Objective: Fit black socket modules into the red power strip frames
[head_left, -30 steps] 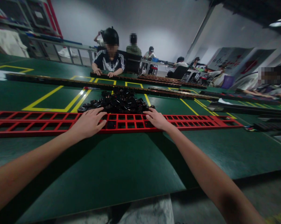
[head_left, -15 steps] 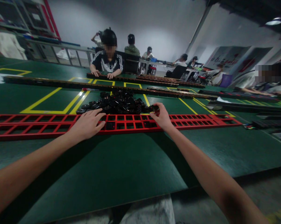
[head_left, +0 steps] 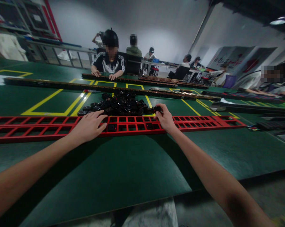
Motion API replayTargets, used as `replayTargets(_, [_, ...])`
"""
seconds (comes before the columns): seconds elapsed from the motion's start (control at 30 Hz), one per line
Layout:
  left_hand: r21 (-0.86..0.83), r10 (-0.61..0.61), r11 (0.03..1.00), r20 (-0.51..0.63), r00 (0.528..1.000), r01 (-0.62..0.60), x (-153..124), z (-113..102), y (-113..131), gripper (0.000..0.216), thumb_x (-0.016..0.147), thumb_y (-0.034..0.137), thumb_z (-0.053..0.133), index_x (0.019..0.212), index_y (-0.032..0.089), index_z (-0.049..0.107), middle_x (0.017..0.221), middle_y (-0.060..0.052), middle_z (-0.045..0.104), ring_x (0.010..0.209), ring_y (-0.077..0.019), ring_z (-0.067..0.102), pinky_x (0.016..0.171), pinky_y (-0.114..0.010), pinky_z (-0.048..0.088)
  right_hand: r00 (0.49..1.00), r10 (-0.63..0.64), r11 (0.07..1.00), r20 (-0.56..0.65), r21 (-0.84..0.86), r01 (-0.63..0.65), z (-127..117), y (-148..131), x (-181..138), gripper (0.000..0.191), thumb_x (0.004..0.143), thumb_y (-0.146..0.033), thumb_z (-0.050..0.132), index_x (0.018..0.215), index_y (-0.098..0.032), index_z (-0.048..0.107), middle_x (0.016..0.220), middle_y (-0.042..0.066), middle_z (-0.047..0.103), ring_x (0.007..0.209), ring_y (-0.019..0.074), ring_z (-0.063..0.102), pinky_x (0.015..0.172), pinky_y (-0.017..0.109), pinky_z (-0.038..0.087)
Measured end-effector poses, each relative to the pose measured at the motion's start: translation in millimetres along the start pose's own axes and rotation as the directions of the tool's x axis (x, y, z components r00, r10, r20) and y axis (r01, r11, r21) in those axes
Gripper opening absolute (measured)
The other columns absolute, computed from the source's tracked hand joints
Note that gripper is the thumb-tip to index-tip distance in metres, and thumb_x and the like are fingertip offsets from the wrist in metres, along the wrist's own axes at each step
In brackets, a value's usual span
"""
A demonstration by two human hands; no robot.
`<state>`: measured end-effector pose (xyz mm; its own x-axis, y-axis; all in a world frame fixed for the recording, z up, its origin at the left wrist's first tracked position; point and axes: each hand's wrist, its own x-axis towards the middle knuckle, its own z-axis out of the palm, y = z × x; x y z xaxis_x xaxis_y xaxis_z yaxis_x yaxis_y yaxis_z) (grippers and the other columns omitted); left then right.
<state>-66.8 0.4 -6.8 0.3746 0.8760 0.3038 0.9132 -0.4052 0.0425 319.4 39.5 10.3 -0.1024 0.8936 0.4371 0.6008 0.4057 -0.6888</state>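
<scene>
A long red frame [head_left: 133, 132] with two rows of rectangular openings lies across the green table. Behind its middle is a heap of small black parts [head_left: 121, 104], too dark to name more exactly. My left hand [head_left: 89, 126] rests on the frame with its fingers apart, at the heap's near left edge. At the right end of the heap, my right hand [head_left: 165, 118] has its thumb and fingers closed around a small black part [head_left: 157, 109]. Two black square pieces sit in openings of the frame, one [head_left: 112, 127] beside my left thumb, the other [head_left: 148, 125] left of my right hand.
Long dark strips [head_left: 62, 84] lie behind the heap, with more dark bars [head_left: 241, 107] to the right. Across the green table [head_left: 123, 164] a person [head_left: 109, 63] has both hands on a strip. Other people sit farther back and at the right.
The small black part at my right fingertips has turned a little, and those fingers have shifted slightly. My left hand stays in place.
</scene>
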Motion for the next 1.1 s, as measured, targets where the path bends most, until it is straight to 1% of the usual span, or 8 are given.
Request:
replayTargets(0.23, [-0.009, -0.007, 1.000, -0.017, 1.000, 0.007, -0.4, 2.5, -1.3, 0.062, 0.101, 0.049, 0.034, 0.143, 0.014, 0.063, 0.158, -0.018, 0.052, 0.145, -0.0351, 0.049, 0.121, -0.054, 0.038, 1.000, 0.001, 1.000, 0.014, -0.020, -0.001, 0.7, 3.3, 0.9, 0.046, 0.098, -0.024, 0.043, 0.144, -0.024, 0.047, 0.096, 0.004, 0.073, 0.080, 0.0207, 0.073, 0.095, 0.046, 0.057])
replayTargets(0.37, [-0.023, -0.005, 1.000, -0.010, 1.000, 0.004, -0.3, 2.0, -1.3, 0.064, 0.101, 0.050, 0.033, 0.143, 0.011, 0.062, 0.159, -0.020, 0.051, 0.146, -0.0369, 0.048, 0.120, -0.056, 0.038, 0.999, -0.003, 0.999, 0.047, -0.041, 0.005, 1.1, 4.6, 0.8, 0.046, 0.098, -0.027, 0.047, 0.144, -0.025, 0.049, 0.102, 0.006, 0.073, 0.085, 0.0225, 0.073, 0.093, 0.045, 0.057])
replayTargets(0.5, [-0.015, 0.002, 1.000, 0.002, 1.000, -0.002, 0.0, 0.8, -0.9, 0.066, 0.101, 0.050, 0.032, 0.144, 0.009, 0.062, 0.159, -0.021, 0.050, 0.145, -0.0387, 0.048, 0.120, -0.057, 0.038, 0.986, -0.039, 0.988, 0.163, -0.138, 0.062, 0.7, -1.8, -2.2, 0.044, 0.097, -0.026, 0.052, 0.141, -0.024, 0.052, 0.107, 0.008, 0.074, 0.093, 0.0249, 0.072, 0.091, 0.044, 0.056])
replayTargets(0.6, [-0.012, 0.003, 1.000, 0.011, 1.000, -0.002, 0.4, 0.1, -0.7, 0.066, 0.101, 0.049, 0.032, 0.144, 0.008, 0.061, 0.159, -0.022, 0.050, 0.145, -0.0392, 0.048, 0.120, -0.058, 0.038, 0.966, -0.070, 0.971, 0.250, -0.203, 0.123, 0.2, -8.5, -4.6, 0.043, 0.096, -0.024, 0.055, 0.139, -0.025, 0.056, 0.112, 0.008, 0.074, 0.099, 0.0256, 0.070, 0.094, 0.044, 0.054])
replayTargets(0.67, [-0.013, 0.002, 1.000, 0.016, 1.000, -0.001, 0.5, -0.2, -0.7, 0.067, 0.101, 0.050, 0.032, 0.144, 0.008, 0.061, 0.160, -0.022, 0.049, 0.145, -0.0393, 0.048, 0.120, -0.058, 0.038, 0.957, -0.098, 0.963, 0.272, -0.216, 0.160, 0.1, -11.0, -5.4, 0.040, 0.095, -0.022, 0.057, 0.135, -0.025, 0.060, 0.119, 0.009, 0.072, 0.106, 0.0263, 0.069, 0.098, 0.045, 0.053])
replayTargets(0.8, [-0.003, -0.010, 1.000, 0.020, 1.000, 0.010, 0.4, -0.4, -0.3, 0.065, 0.102, 0.050, 0.032, 0.145, 0.011, 0.061, 0.160, -0.019, 0.049, 0.146, -0.0374, 0.047, 0.120, -0.056, 0.038, 0.953, -0.165, 0.957, 0.254, -0.194, 0.217, 0.4, -10.2, -4.9, 0.037, 0.094, -0.019, 0.058, 0.130, -0.023, 0.063, 0.129, 0.011, 0.067, 0.116, 0.0264, 0.065, 0.105, 0.045, 0.051])
replayTargets(0.97, [0.006, -0.011, 1.000, 0.016, 1.000, 0.011, 0.3, 0.2, 0.0, 0.064, 0.102, 0.049, 0.032, 0.145, 0.011, 0.061, 0.160, -0.019, 0.050, 0.146, -0.0369, 0.047, 0.120, -0.056, 0.038, 0.927, -0.294, 0.929, 0.231, -0.157, 0.334, 1.2, -3.9, -3.3, 0.035, 0.092, -0.016, 0.057, 0.126, -0.024, 0.063, 0.130, 0.011, 0.062, 0.125, 0.0269, 0.060, 0.113, 0.049, 0.046])
replayTargets(1.1, [0.001, -0.002, 1.000, -0.001, 1.000, 0.002, 0.3, 2.0, -0.9, 0.064, 0.101, 0.048, 0.034, 0.143, 0.010, 0.062, 0.159, -0.020, 0.051, 0.145, -0.0368, 0.048, 0.121, -0.054, 0.037, 0.910, -0.370, 0.911, 0.185, -0.119, 0.394, 2.8, 2.6, -1.8, 0.032, 0.092, -0.015, 0.057, 0.122, -0.023, 0.063, 0.128, 0.012, 0.062, 0.124, 0.0287, 0.060, 0.112, 0.052, 0.047])
